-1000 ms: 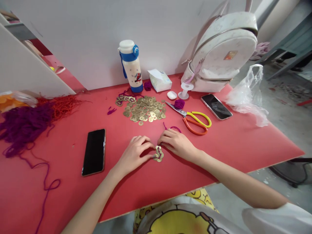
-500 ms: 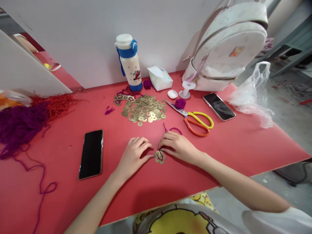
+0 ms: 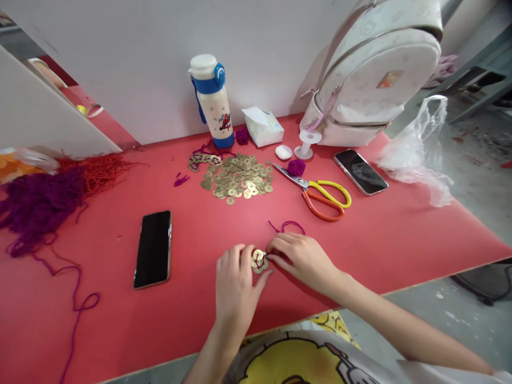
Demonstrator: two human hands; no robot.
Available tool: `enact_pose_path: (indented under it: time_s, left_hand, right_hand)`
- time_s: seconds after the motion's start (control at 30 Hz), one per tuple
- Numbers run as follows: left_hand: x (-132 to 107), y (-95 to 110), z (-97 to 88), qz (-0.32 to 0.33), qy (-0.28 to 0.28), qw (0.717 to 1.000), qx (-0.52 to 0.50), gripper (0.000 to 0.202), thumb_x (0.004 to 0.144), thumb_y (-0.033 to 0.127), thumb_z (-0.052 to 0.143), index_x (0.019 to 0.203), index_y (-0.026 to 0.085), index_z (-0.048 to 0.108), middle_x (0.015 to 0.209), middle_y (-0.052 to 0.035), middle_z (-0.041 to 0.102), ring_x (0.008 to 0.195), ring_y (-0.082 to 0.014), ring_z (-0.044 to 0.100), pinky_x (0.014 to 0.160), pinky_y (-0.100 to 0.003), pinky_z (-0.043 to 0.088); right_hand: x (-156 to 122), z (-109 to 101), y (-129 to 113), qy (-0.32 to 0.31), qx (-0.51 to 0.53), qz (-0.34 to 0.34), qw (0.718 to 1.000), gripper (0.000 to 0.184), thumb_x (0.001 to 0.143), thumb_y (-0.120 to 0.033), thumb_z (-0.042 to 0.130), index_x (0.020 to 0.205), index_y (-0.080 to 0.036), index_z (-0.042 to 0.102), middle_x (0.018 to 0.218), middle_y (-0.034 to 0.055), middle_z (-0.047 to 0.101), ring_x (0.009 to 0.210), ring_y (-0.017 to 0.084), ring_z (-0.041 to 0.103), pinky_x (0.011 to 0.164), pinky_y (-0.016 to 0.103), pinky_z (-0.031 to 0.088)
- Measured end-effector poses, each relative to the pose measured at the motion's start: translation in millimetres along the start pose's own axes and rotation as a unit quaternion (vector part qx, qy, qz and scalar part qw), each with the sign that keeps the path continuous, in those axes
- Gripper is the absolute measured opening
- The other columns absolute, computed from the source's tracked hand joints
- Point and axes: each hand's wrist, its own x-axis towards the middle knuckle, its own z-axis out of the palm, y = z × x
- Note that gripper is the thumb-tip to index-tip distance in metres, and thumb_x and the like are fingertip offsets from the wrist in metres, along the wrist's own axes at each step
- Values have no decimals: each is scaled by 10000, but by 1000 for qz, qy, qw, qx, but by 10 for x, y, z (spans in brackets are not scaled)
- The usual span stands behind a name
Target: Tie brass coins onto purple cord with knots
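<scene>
Near the front of the red table lies a small ring of overlapping brass coins [image 3: 260, 262], with purple yarn threaded through it. My left hand [image 3: 237, 280] bends around this ring, its fingertips at the left edge and its thumb at the lower right, gripping it lightly. Pinched at the ring's upper right, the fingers of my right hand [image 3: 298, 258] are closed on the purple yarn [image 3: 293, 224], whose loose end loops out behind them. Farther back spreads a pile of loose brass coins [image 3: 240, 176], beside a strung chain of coins [image 3: 204, 160].
Scissors [image 3: 316, 194] lie right of the pile by a purple yarn ball [image 3: 296, 167]. One phone [image 3: 153, 249] is at left, another [image 3: 360, 170] at right. A bottle [image 3: 214, 104], tissue pack [image 3: 264, 128], spool [image 3: 307, 145] and backpack [image 3: 372, 85] line the back. Purple yarn [image 3: 44, 202] heaps at left.
My left hand has turned and come round the coin ring, its thumb now at the lower right. My right hand has shifted slightly toward me, still pinching the yarn.
</scene>
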Motion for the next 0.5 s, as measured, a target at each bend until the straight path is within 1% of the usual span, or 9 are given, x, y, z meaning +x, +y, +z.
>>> enact_pose_path:
  time_s: [0.07, 0.13, 0.23, 0.33, 0.43, 0.5]
  left_hand:
    - [-54, 13, 33, -21, 10, 999, -32, 343, 829, 226, 705, 1138, 166, 570, 1034, -93, 611, 910, -272, 578, 787, -385, 432]
    - [-79, -14, 36, -31, 9, 997, -66, 309, 840, 167, 662, 1137, 192, 580, 1045, -80, 607, 934, -265, 581, 809, -385, 437]
    - [-75, -92, -7, -32, -22, 994, -104, 350, 826, 98, 626, 1146, 234, 587, 1075, -60, 605, 968, -253, 581, 838, -387, 442]
    - [-39, -182, -74, -22, -63, 989, -134, 411, 827, 54, 589, 1178, 269, 574, 1116, -46, 607, 1031, -244, 575, 892, -392, 440]
    - [11, -265, -130, 0, -90, 983, -161, 461, 844, 16, 543, 1215, 289, 544, 1161, -31, 622, 1093, -227, 569, 947, -390, 429]
    - [36, -301, -151, 11, -94, 980, -172, 489, 855, -9, 511, 1239, 295, 521, 1192, -24, 630, 1127, -214, 563, 980, -388, 419]
  right_hand:
    - [-48, -9, -3, 3, 6, -1, 1000, 74, 957, -258, 573, 930, -208, 619, 897, 25, 682, 805, 173, 616, 673, 267, 398]
    - [-77, -35, 16, 5, -4, -9, 1000, 56, 947, -260, 590, 953, -217, 625, 926, 30, 683, 838, 183, 616, 696, 276, 413]
    - [-94, -83, 59, 7, -30, -15, 999, 42, 919, -206, 611, 953, -219, 632, 945, 39, 683, 878, 199, 612, 726, 291, 429]
    - [-96, -115, 83, 9, -45, -11, 999, 55, 902, -160, 611, 901, -210, 632, 909, 35, 678, 861, 198, 609, 713, 294, 429]
    - [-100, -128, 83, 4, -48, -2, 999, 66, 913, -170, 596, 865, -202, 629, 882, 35, 671, 855, 201, 609, 705, 300, 429]
    - [-107, -136, 76, -1, -36, 8, 999, 74, 927, -192, 585, 870, -202, 630, 885, 34, 671, 857, 201, 611, 711, 303, 437]
